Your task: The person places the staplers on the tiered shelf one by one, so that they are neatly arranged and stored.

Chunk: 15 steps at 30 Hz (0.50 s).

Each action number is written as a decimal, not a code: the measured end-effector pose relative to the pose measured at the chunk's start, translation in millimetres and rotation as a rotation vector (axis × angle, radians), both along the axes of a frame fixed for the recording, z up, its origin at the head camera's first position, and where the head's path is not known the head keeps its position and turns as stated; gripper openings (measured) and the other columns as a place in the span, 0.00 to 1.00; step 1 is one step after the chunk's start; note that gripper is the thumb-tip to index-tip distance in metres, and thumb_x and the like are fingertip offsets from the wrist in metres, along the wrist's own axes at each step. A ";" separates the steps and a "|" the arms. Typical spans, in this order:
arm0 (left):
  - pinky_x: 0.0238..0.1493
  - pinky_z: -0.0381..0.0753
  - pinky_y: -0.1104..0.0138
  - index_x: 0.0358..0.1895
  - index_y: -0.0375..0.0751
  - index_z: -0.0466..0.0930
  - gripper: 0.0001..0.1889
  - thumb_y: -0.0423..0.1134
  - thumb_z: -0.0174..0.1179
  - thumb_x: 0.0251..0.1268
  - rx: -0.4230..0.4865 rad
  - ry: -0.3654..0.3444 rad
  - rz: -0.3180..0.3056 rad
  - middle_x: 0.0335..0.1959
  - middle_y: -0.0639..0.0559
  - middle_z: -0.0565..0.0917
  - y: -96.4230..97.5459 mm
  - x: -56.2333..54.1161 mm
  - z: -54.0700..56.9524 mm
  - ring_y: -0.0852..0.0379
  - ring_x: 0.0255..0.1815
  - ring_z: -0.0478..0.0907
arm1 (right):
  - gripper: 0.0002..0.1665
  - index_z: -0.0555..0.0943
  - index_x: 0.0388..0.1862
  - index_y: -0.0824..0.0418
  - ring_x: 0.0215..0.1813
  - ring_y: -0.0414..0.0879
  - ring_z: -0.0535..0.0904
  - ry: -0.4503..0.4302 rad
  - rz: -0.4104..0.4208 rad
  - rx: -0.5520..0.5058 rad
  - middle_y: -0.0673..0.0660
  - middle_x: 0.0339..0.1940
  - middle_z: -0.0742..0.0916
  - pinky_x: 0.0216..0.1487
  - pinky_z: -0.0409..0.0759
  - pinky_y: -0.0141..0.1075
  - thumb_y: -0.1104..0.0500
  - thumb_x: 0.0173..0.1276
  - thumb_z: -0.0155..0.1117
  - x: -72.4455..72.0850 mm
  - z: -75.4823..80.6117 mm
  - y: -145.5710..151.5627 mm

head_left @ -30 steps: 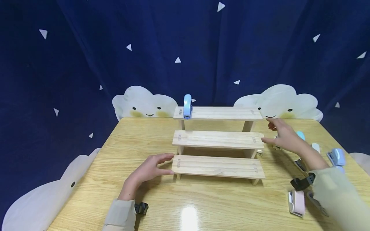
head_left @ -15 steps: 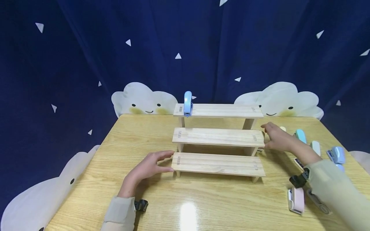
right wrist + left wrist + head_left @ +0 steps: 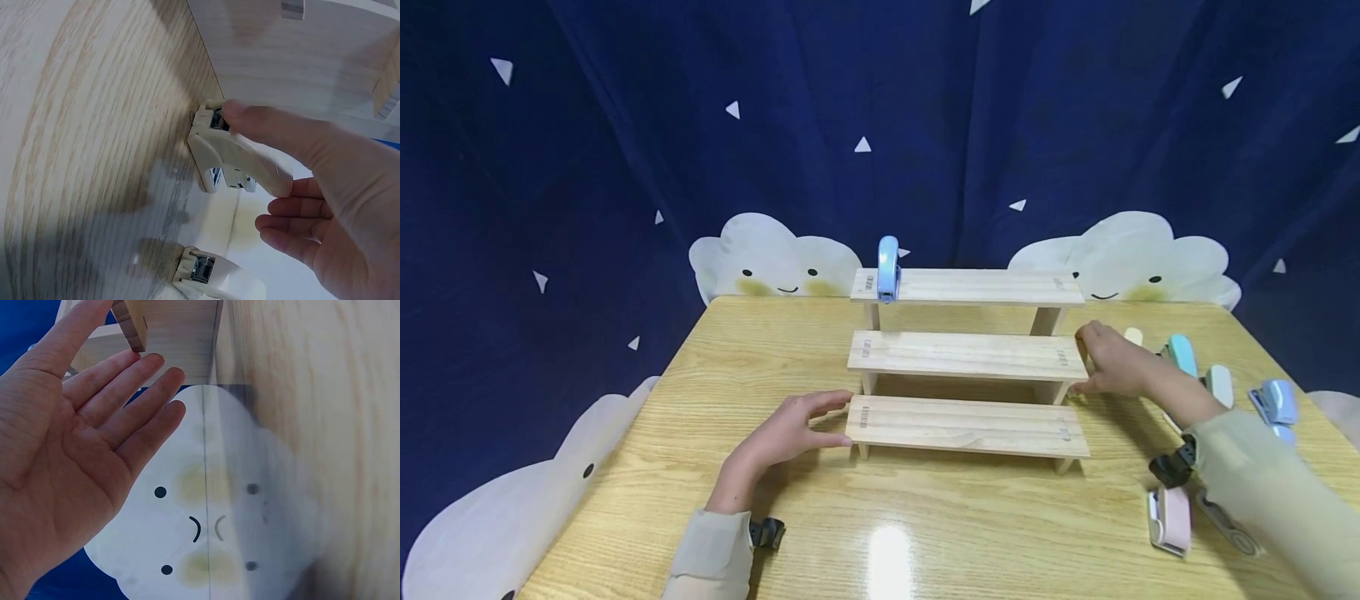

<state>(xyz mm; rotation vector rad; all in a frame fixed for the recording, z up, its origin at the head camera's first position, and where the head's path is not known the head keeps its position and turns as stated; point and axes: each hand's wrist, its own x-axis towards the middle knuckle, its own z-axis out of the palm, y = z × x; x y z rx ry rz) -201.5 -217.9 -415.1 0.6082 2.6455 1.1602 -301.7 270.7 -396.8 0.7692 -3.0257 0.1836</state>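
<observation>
A three-step wooden shelf (image 3: 962, 354) stands on the table, with a light blue stapler (image 3: 888, 267) upright at the left end of its top step. My left hand (image 3: 786, 433) is at the left end of the lowest step, thumb and fingers spread apart; the palm shows in the left wrist view with nothing in it. Beside the shelf's right side, my right hand (image 3: 1116, 362) pinches a cream stapler (image 3: 256, 164) lengthwise. Its thumb is at the hinge end and the index finger at the other tip. The hand mostly hides this stapler in the head view.
Another cream stapler (image 3: 219, 275) stands just past the held one. To the right are a teal stapler (image 3: 1181, 354), a white one (image 3: 1220, 385) and blue ones (image 3: 1277, 404). A pink stapler (image 3: 1172, 521) and a grey one (image 3: 1228, 525) lie near the right forearm.
My right hand has come down and left toward the shelf's side, and its spread fingers have closed in on the cream stapler. The left hand has stayed by the lowest step.
</observation>
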 end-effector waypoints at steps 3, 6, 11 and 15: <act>0.72 0.70 0.50 0.70 0.43 0.69 0.38 0.50 0.70 0.57 -0.003 0.001 -0.001 0.70 0.45 0.73 0.0 -0.3 0.6 0.45 0.70 0.71 | 0.46 0.68 0.49 0.74 0.39 0.52 0.74 0.013 0.007 0.004 0.67 0.42 0.77 0.41 0.78 0.48 0.45 0.47 0.81 -0.3 -0.2 -0.4; 0.72 0.70 0.50 0.71 0.42 0.68 0.38 0.50 0.70 0.57 -0.003 0.004 0.001 0.70 0.45 0.73 0.0 -0.3 1.2 0.45 0.70 0.71 | 0.46 0.68 0.49 0.75 0.39 0.53 0.74 0.028 0.015 -0.003 0.68 0.42 0.78 0.42 0.79 0.49 0.45 0.46 0.81 -0.3 -0.3 0.1; 0.72 0.70 0.50 0.71 0.41 0.68 0.39 0.49 0.70 0.56 0.006 -0.003 -0.001 0.70 0.44 0.73 0.1 0.7 1.5 0.45 0.71 0.71 | 0.50 0.68 0.53 0.79 0.42 0.56 0.76 0.032 0.008 -0.051 0.71 0.44 0.78 0.45 0.80 0.52 0.46 0.45 0.82 0.2 -1.4 4.3; 0.72 0.70 0.50 0.71 0.41 0.68 0.39 0.50 0.70 0.56 0.006 -0.015 0.002 0.70 0.45 0.73 -0.1 2.0 1.7 0.45 0.71 0.71 | 0.49 0.67 0.55 0.81 0.44 0.58 0.77 0.041 -0.013 -0.115 0.71 0.44 0.77 0.46 0.81 0.54 0.52 0.45 0.82 1.1 -0.6 9.6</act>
